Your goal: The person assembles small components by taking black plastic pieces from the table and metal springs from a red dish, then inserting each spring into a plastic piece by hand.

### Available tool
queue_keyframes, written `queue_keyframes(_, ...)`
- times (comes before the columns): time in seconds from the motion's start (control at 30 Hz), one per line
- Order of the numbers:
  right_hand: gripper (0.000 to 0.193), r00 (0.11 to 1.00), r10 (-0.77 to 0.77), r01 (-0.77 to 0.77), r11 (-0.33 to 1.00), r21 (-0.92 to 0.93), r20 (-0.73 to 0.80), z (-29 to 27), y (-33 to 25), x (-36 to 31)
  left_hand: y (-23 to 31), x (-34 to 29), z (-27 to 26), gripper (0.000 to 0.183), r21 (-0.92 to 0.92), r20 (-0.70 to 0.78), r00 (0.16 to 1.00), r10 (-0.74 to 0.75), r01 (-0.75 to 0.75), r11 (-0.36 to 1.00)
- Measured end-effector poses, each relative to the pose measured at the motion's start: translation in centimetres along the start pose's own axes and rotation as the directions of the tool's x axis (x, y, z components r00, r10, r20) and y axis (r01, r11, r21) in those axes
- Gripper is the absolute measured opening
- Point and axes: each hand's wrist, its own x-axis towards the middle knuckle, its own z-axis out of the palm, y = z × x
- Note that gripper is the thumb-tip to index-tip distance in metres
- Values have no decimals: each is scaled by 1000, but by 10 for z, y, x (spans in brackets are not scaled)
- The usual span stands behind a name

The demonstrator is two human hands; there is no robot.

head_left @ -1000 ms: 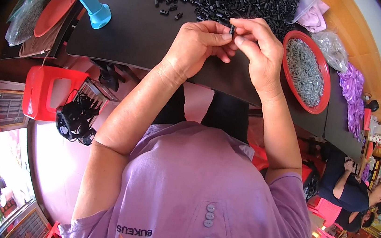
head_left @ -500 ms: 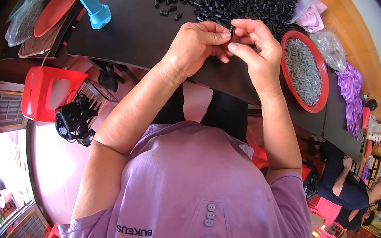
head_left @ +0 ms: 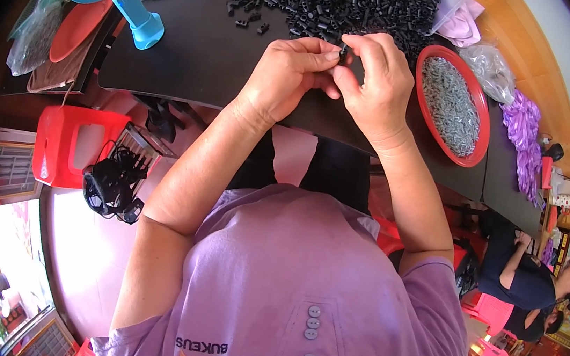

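Over the near part of the dark table, my left hand (head_left: 290,73) pinches a small black plastic piece (head_left: 343,55) between thumb and fingers. My right hand (head_left: 378,87) is closed in against it from the other side. Its index fingertip sits at the top of the piece, where something tiny and pale shows, too small to name. Just beyond my hands spreads a large heap of similar black plastic pieces (head_left: 350,3), with several loose ones at its left edge. Beside my right hand stands a red oval basin (head_left: 486,123) filled with small silvery metal parts (head_left: 451,105) that look like screws.
A blue desk fan (head_left: 148,30) stands on the table (head_left: 194,48) at left. Past the basin lie a clear plastic bag (head_left: 488,64) and purple strips (head_left: 523,138). On the left, a red stool (head_left: 57,145) stands below table height. Another person (head_left: 520,272) sits at far right.
My right index finger has shifted onto the top of the black piece, and the right hand has moved slightly left and turned. The left hand keeps its pinch.
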Motion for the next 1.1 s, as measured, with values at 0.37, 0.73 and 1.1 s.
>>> queue_keyframes(0.37,29,996,-89,90,994,-68,30,-4,3,7,2,0,-4,18,22,41,999,-3,2,1000)
queue_keyframes(0.73,24,988,-148,150,988,-30,37,-5,8,5,4,-3,0,16,89,37,999,-33,30,996)
queue_keyframes(1.1,24,995,-70,66,996,64,65,-3,8,1,1,-4,5,10,54,26,1000,7,-8,999)
